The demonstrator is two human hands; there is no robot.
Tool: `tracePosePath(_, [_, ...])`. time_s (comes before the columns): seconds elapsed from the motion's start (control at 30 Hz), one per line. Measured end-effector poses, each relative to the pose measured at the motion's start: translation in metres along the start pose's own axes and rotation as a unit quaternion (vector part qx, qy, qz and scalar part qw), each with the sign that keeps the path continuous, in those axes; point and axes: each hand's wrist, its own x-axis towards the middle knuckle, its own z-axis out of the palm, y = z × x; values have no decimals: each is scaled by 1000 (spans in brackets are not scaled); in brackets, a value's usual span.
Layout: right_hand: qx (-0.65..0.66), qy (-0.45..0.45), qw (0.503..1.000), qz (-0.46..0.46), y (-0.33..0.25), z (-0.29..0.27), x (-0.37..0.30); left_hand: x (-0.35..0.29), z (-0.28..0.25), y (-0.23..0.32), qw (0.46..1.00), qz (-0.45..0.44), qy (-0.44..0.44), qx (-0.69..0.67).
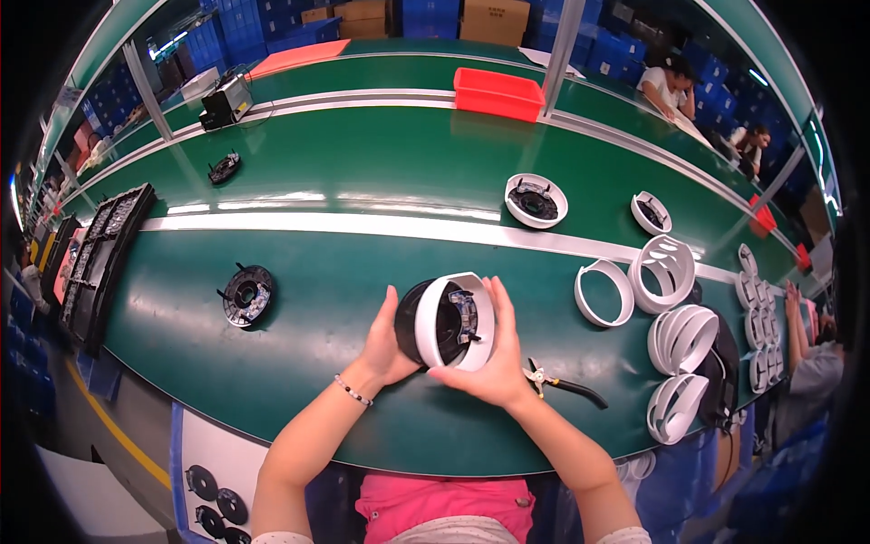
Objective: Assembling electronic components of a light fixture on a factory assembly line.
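Note:
Between my two hands, above the green bench, is a white plastic ring (pixel 427 328) around a round black base (pixel 410 313) with a small circuit board inside. My left hand (pixel 385 349) grips the black base from the left, a beaded bracelet on its wrist. My right hand (pixel 501 363) is wrapped round the right side of the white ring, thumb along its lower rim. Some of the fingers are hidden behind the parts. Right of my right hand lie wire cutters (pixel 566 388) with dark handles. Another black base with a board (pixel 246 295) rests on the bench to the left.
Stacked white rings (pixel 684 340) stand at the right beside a dark bag (pixel 722 381). Fitted ring assemblies (pixel 536 201) sit on the far strip. A black rack (pixel 107 263) is at the left, a red bin (pixel 498 93) at the back. Other people work at right.

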Motion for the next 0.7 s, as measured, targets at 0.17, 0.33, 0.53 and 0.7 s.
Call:
tracePosePath(0.17, [-73,-16,996,-45,-12,4,1,-5,-1,0,996,-23,-6,-81])
tracePosePath(0.33, [-20,-29,998,-47,-11,1,2,-3,-5,0,996,1,-24,-90])
tracePosePath(0.53, [-99,-37,993,-59,-16,5,0,-2,-4,-10,997,36,20,-66])
tracePosePath(0.7, [-142,-43,984,-99,-15,6,1,-2,-3,-12,996,57,25,-61])
